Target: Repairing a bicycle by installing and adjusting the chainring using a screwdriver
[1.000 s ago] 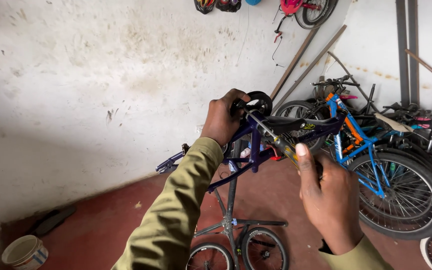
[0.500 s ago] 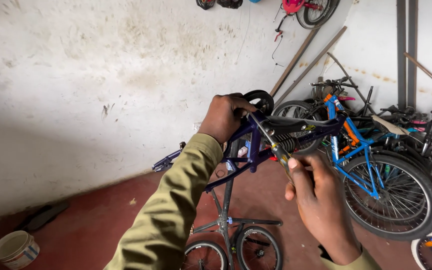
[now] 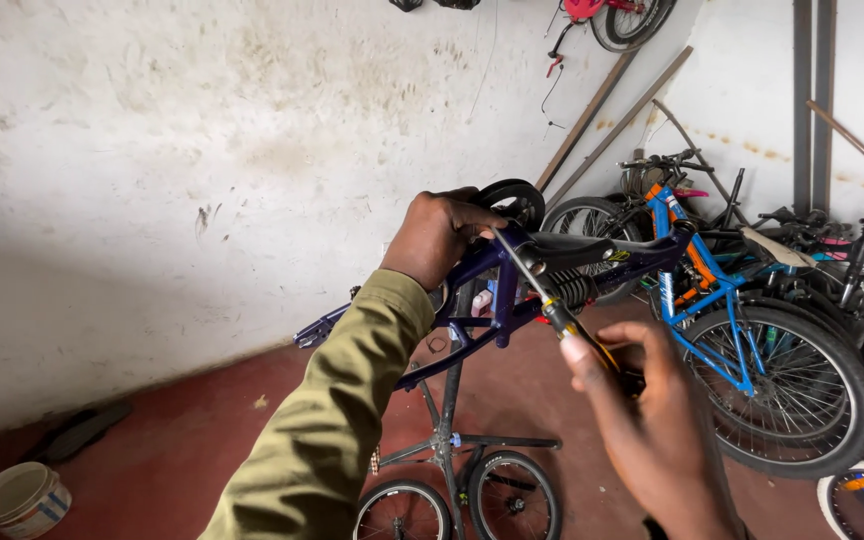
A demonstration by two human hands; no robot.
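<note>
A dark blue bicycle frame (image 3: pixel 497 290) with a black coil spring is clamped up on a grey repair stand (image 3: pixel 444 420). My left hand (image 3: pixel 434 235), in an olive sleeve, grips the top of the frame close to a small black wheel (image 3: pixel 514 197). My right hand (image 3: pixel 652 420) holds a screwdriver (image 3: pixel 552 310) by its yellow and black handle. The shaft points up and to the left, with its tip at the frame just under my left fingers.
A blue and orange bicycle (image 3: pixel 742 330) and other bicycles lean at the right. Metal poles (image 3: pixel 602 110) rest against the stained white wall. A white bucket (image 3: pixel 20 497) stands on the red floor at the lower left. Two small wheels (image 3: pixel 457 505) sit under the stand.
My right hand has dropped lower and to the right, and the screwdriver shaft now shows fully with its tip at the frame. My left hand stays on the frame.
</note>
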